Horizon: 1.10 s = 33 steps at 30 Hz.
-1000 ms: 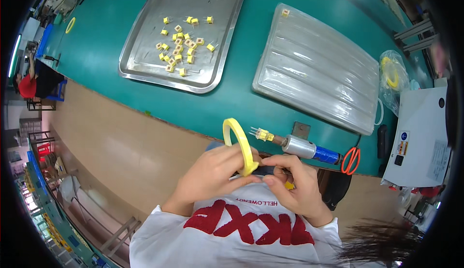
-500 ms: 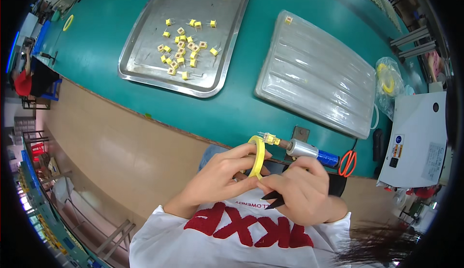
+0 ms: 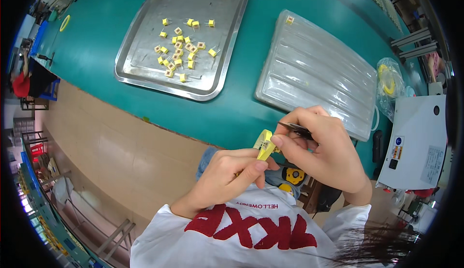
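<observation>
In the head view, I see my left hand (image 3: pixel 226 172) closed in a pinch on a narrow yellow tape ring (image 3: pixel 268 151), with the thumb at its near lower side. The ring stands tilted in front of my body, near the edge of the green table (image 3: pixel 188 125). Some thin metal pins (image 3: pixel 263 145) are visible through its opening, but what carries them is mostly hidden.

My right hand (image 3: pixel 325 148) is also closed; it keeps a dark pointed tool (image 3: pixel 298 130) between the fingers, with the tip directed to the left. Its thumb and forefinger are at the right side of the ring; I cannot tell if they pinch the tape itself.

Farther on the table, at the left, lies a metal tray (image 3: pixel 140 70). On it many small yellow components (image 3: pixel 191 65) with wire legs are gathered loosely, and a single one lies apart near the far end. To the right of the tray is a ridged package in clear plastic (image 3: pixel 316 77), and one small component (image 3: pixel 290 20) is on its far left corner. Beyond its right side are a clear bag (image 3: pixel 389 81) with yellow rings inside and a white machine (image 3: pixel 414 140).
</observation>
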Each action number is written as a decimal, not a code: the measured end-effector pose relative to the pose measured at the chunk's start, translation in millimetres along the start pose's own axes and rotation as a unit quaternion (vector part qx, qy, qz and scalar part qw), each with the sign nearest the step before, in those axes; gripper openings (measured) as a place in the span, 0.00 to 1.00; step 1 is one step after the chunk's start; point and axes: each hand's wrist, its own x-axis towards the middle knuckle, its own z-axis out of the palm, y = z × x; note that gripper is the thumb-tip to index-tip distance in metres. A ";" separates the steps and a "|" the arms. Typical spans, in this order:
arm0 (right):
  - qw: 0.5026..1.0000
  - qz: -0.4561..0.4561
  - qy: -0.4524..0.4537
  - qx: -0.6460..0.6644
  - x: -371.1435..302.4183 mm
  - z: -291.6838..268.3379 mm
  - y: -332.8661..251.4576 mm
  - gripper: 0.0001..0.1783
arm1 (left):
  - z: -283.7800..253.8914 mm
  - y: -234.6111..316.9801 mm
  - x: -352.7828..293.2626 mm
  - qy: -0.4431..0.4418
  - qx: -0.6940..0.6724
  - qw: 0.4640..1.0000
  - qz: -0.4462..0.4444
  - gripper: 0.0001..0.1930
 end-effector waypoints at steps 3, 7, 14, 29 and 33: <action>1.000 -0.014 -0.018 0.014 3.2 -3.9 3.8 0.08 | -3.2 4.5 1.6 -0.032 0.001 0.999 -0.022 0.19; 0.996 0.023 -0.058 0.058 10.0 -9.0 5.3 0.07 | 0.7 3.6 3.5 -0.009 -0.022 0.999 -0.034 0.17; 0.951 0.135 -0.193 0.201 27.8 -16.0 16.4 0.09 | -3.6 -6.9 10.1 -0.019 -0.029 0.999 -0.002 0.21; 0.991 -0.065 -0.110 0.028 11.1 -19.7 9.5 0.12 | -8.8 -9.2 12.8 -0.044 -0.012 0.999 0.021 0.15; 0.988 -0.111 -0.107 -0.013 11.8 -18.7 11.0 0.16 | -10.9 -8.6 14.0 -0.051 -0.012 0.998 0.019 0.15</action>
